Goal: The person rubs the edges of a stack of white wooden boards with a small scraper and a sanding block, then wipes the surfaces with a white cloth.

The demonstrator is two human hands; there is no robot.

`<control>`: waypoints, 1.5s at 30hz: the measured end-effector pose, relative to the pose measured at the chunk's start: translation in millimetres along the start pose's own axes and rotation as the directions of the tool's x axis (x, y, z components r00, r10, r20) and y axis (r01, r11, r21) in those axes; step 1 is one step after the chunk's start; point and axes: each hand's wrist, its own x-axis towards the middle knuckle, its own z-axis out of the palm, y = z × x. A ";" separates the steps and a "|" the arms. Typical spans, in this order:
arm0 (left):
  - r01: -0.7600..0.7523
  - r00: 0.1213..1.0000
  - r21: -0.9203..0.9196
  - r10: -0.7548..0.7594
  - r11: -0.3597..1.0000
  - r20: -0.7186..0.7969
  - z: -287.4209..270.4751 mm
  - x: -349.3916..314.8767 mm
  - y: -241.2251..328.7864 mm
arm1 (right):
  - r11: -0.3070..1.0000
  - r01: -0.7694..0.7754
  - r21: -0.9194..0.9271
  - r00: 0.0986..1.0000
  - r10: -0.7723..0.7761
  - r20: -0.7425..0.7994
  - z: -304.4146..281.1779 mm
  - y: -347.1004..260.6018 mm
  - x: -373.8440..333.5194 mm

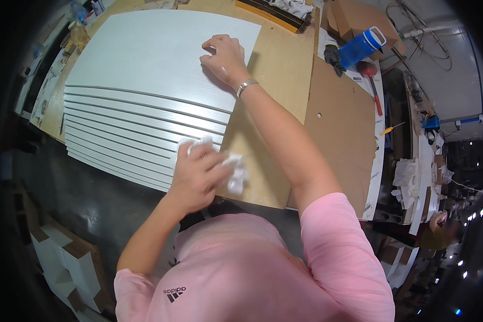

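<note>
My left hand (pixel 196 174), smeared by motion, closes round a crumpled white cloth (pixel 238 177) at the near right edge of the stacked panels. Part of the cloth sticks out past my fingers on the right. Flat white panels (pixel 145 53) lie stacked on the table, their near edges stepped like a fan. Over the top panel's right side is my right hand (pixel 224 58), its fingers bent and a gap showing between thumb and forefinger. Nothing shows in it, and a silvery band circles that wrist. Whether its fingertips touch the panel is hard to tell.
A wooden table (pixel 276 107) carries the stack, with a brown board (pixel 341 129) at its right. Beyond are a blue bottle (pixel 359 47), a red-headed mallet (pixel 367 70), a yellow-handled screwdriver (pixel 390 129) and a cardboard box (pixel 354 21). White-and-brown pieces (pixel 64 257) stand lower left.
</note>
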 end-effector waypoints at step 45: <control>0.977 0.198 0.196 -0.672 0.079 -0.714 -406.8 -327.9 -668.3 | 0.750 -0.370 -0.548 0.926 0.256 -0.277 96.4 -87.6 29.6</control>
